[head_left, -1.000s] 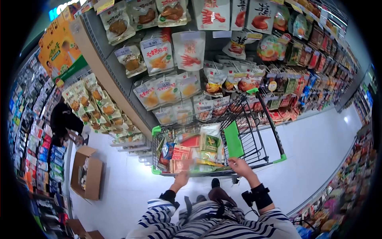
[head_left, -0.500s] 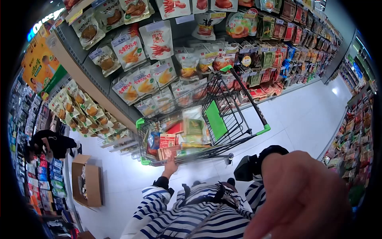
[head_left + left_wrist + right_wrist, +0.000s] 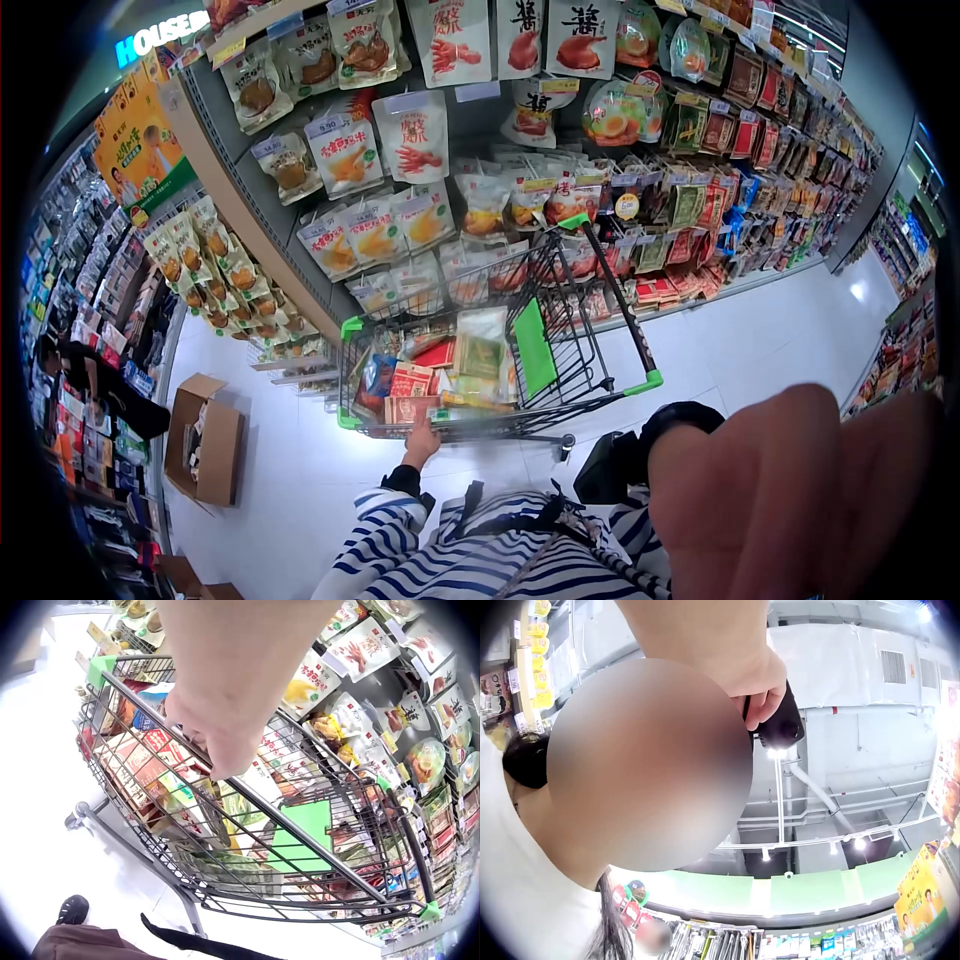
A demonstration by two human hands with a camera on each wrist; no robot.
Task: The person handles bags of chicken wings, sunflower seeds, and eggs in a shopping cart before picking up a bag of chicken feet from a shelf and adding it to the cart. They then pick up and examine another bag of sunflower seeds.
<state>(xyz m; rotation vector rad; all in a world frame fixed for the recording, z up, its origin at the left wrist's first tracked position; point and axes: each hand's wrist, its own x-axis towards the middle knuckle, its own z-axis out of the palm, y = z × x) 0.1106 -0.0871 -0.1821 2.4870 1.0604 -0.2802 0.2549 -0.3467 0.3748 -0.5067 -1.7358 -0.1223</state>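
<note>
My left hand (image 3: 423, 440) grips the near rail of a black wire shopping cart (image 3: 490, 425) with green corners. In the left wrist view, that hand (image 3: 217, 735) has its fingers curled over the metal rail (image 3: 277, 817). Beside it inside the cart lie red packets (image 3: 412, 379), a green-and-white bag (image 3: 480, 355) and a blue packet (image 3: 379, 374). Raised close to the head camera, my right hand (image 3: 790, 500) looks large and blurred. The right wrist view shows this hand (image 3: 754, 682) beside my head, fingers curled against a black device (image 3: 784, 724); its fingertips are partly hidden.
Hanging food pouches (image 3: 415, 135) fill the shelf beyond the cart. An open cardboard box (image 3: 220, 455) stands on the floor at left, near a person in black (image 3: 120, 390). More packed shelves (image 3: 900, 350) line the right side.
My right hand has left the cart's near side and risen close to the head camera. My left hand stays at the rail. The cart appears farther left in the head view.
</note>
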